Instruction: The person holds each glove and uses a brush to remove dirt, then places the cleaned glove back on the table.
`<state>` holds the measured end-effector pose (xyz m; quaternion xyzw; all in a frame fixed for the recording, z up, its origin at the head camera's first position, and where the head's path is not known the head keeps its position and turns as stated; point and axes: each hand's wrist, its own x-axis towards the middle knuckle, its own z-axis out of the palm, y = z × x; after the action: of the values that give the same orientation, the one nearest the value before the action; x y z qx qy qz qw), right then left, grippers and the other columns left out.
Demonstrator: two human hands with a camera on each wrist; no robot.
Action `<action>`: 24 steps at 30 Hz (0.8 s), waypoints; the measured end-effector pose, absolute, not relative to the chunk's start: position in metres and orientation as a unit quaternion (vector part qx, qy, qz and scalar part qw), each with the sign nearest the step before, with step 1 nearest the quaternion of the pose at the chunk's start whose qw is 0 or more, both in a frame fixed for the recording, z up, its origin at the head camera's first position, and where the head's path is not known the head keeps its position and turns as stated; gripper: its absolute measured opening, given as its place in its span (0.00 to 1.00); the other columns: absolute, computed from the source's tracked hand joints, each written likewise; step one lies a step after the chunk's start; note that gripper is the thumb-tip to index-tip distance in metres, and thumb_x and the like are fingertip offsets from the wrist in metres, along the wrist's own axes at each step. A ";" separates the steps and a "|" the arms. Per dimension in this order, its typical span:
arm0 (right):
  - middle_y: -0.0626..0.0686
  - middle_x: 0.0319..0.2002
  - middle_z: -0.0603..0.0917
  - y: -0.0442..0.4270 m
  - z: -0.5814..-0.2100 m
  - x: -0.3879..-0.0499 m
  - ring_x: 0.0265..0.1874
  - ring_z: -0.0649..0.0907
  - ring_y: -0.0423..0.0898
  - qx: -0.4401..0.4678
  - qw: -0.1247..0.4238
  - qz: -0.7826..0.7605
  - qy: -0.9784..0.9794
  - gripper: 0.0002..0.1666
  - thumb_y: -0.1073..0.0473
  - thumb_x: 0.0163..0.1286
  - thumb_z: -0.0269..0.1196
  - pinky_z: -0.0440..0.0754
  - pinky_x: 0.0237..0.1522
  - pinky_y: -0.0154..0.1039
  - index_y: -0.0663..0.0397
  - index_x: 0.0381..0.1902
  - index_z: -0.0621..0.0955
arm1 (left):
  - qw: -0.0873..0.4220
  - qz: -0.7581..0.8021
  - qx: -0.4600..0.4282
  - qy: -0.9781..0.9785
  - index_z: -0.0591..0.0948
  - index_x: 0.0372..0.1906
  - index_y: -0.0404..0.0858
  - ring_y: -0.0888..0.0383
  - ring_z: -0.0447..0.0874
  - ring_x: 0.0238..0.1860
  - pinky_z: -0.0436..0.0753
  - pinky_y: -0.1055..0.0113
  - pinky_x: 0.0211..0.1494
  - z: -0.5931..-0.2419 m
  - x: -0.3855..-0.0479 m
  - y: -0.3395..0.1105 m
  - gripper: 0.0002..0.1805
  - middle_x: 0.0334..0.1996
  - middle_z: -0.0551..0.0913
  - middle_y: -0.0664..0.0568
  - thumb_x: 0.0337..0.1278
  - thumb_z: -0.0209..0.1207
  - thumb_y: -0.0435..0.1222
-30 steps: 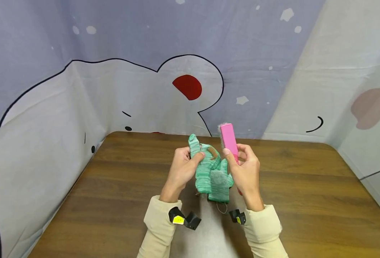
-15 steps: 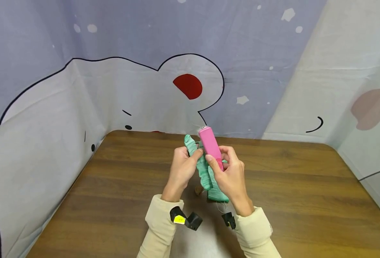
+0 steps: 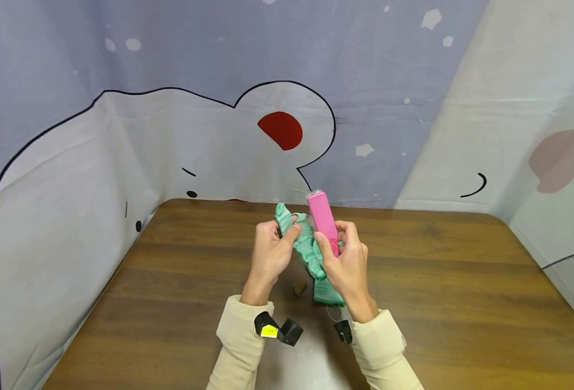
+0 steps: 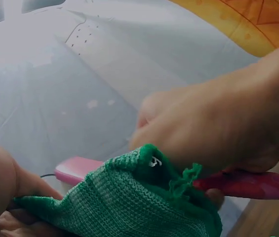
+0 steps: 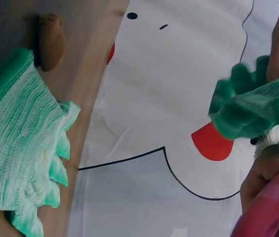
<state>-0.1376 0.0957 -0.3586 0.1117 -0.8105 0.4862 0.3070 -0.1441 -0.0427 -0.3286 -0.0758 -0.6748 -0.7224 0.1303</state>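
The left hand point(image 3: 270, 252) pinched a green knit glove point(image 3: 307, 249) above the surface point(image 3: 184, 292), the right hand point(image 3: 349, 265) gripped a pink brush point(image 3: 322, 214) beside it, brushing apparently unfinished, and whether the second glove point(image 3: 328, 293), lying nearer, was done I couldn't tell.

Upper glove point(image 3: 304, 244) left of brush point(image 3: 323, 215)

Soft light fills the room, leaving pale glare on the brown wood-grain table point(image 3: 293, 375), dark shadow beside it. The left wrist view is dimmer, hazed near a bright white glow point(image 4: 13, 9); in the right wrist view, the raised green knitted glove point(image 5: 248, 111) blurs.
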 end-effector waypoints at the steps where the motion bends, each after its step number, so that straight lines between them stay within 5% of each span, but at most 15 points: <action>1: 0.53 0.23 0.82 0.096 -0.360 -0.139 0.10 0.70 0.40 0.110 0.306 0.485 -0.812 0.21 0.54 0.60 0.65 0.66 0.11 0.32 0.61 0.44 0.73 | 0.133 -0.724 -0.076 -0.673 0.80 0.37 0.21 0.53 0.80 0.46 0.78 0.68 0.46 -0.328 -0.144 -0.044 0.10 0.43 0.81 0.35 0.54 0.54 0.24; 12: 0.58 0.28 0.81 0.108 -0.347 -0.136 0.11 0.76 0.46 0.076 0.170 0.620 -0.762 0.20 0.53 0.59 0.66 0.72 0.12 0.34 0.58 0.44 0.75 | 0.140 -0.735 -0.037 -0.662 0.81 0.36 0.25 0.64 0.75 0.26 0.76 0.72 0.31 -0.322 -0.143 -0.050 0.08 0.28 0.83 0.43 0.52 0.55 0.26; 19: 0.56 0.24 0.77 0.105 -0.328 -0.123 0.06 0.67 0.41 0.136 0.154 0.714 -0.670 0.16 0.63 0.63 0.61 0.65 0.06 0.33 0.65 0.46 0.71 | 0.129 -0.737 -0.052 -0.662 0.79 0.26 0.29 0.65 0.64 0.16 0.66 0.73 0.19 -0.323 -0.142 -0.041 0.04 0.13 0.69 0.56 0.50 0.56 0.26; 24: 0.56 0.26 0.78 0.096 -0.325 -0.119 0.06 0.69 0.40 0.147 0.148 0.695 -0.688 0.17 0.64 0.63 0.61 0.66 0.07 0.32 0.65 0.47 0.71 | 0.134 -0.755 -0.062 -0.639 0.77 0.22 0.31 0.63 0.65 0.16 0.68 0.71 0.19 -0.325 -0.140 -0.033 0.10 0.12 0.68 0.53 0.55 0.57 0.31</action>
<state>-0.1186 0.0962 -0.3251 0.1467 -0.6884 0.6948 0.1481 -0.1399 -0.0332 -0.3245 -0.0615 -0.6392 -0.7547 0.1341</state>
